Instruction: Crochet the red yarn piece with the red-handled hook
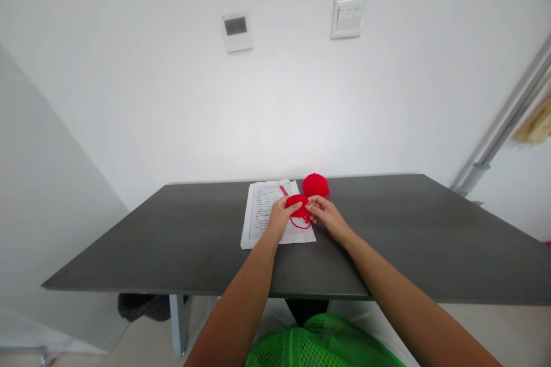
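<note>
My left hand (280, 215) pinches the left side of a round, flat red crochet piece (296, 204), its thumb lying on top. At the piece's right edge, my right hand (322, 211) has its fingers closed together. A tiny orange-yellow thing (308, 203) shows at those fingertips, too small to name. A loop of red yarn (300, 224) hangs below the piece over printed paper sheets (253, 235). Just behind my right hand sits a ball of red yarn (315, 184). On the paper, beyond my left hand, lies a small slim red item (283, 190) whose kind is unclear.
The dark grey table (193, 241) stands against a white wall, which carries a thermostat panel (236, 32) and a switch plate (348, 18). A grey pipe (499, 143) runs along the right. Under the table's left side is a black bin (144, 306).
</note>
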### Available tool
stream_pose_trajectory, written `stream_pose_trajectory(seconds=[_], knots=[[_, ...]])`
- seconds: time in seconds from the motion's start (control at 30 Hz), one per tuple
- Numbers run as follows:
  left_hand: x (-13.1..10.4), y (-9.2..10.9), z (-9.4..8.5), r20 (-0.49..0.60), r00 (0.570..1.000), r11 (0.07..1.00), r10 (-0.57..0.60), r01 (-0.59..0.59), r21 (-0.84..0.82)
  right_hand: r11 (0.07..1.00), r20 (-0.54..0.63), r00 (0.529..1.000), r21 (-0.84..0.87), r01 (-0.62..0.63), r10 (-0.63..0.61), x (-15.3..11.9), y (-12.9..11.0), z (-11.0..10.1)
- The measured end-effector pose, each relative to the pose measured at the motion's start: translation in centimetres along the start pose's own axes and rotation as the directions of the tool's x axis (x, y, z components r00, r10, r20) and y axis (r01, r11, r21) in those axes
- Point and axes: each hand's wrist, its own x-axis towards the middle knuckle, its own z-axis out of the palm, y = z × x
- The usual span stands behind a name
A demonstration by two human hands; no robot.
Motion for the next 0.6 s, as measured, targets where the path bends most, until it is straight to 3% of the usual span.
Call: stream_pose_trajectory(seconds=[0.3, 0.6], knots=[[-0.13, 0.14, -0.02, -0.004, 1.0, 0.998, -0.016, 0.016, 0.067, 0.995, -0.055, 0.994, 0.029, 0.098, -0.096, -0.21, -0.48, -0.05], [-0.43, 0.92, 0.81, -0.011, 0.999, 0.984, -0.051, 0.049, -0.172, 0.985, -0.023, 0.993, 0.128, 0.114, -0.112, -0.52, -0.79, 0.06]])
